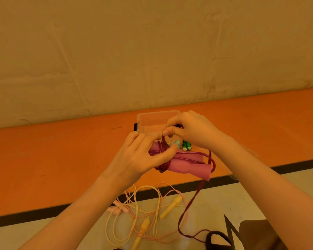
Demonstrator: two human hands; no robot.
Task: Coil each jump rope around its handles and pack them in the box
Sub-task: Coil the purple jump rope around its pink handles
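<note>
— What is held above the orange table (61, 168)?

— A pair of pink handles (186, 166) is gripped by the left hand (139, 159), with dark red rope (163, 159) wound around them. A loop of that rope is pinched by the fingers (170, 131) of the right hand (192, 130).

— And beyond the hands?

— A clear plastic box (152, 121) is seen on the table, with green handles (185, 144) beside it.

— Below the table's edge?

— Yellow rope (134, 210) with yellow handles (170, 207) is tangled with pink rope (163, 197) on the floor (215, 199).
</note>
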